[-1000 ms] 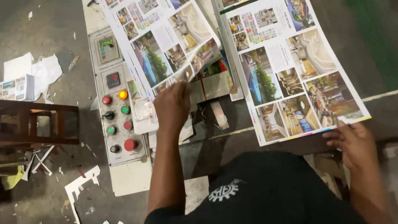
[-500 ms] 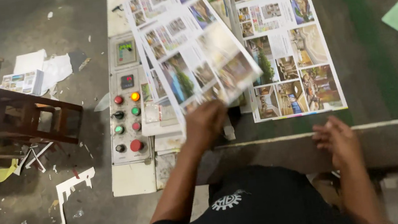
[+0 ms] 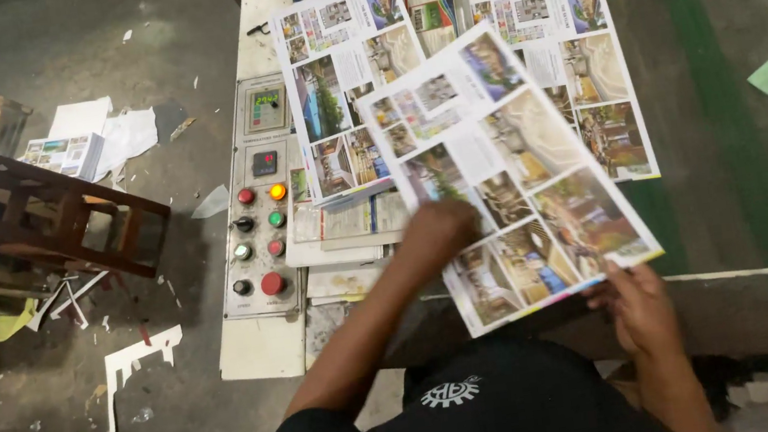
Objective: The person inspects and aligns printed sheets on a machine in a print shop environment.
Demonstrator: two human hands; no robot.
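Fingers of left hand (image 3: 439, 229) hidden beneath the printed sheet (image 3: 515, 171) it lifts, grip hard to read but closed on the sheet's near-left part; right hand (image 3: 639, 302) pinches the near-right corner; sheet tilted above the desk (image 3: 715, 205), glossy, covered in colour photo panels; similar sheets (image 3: 339, 85) lie flat beyond; button panel (image 3: 259, 231) at left.
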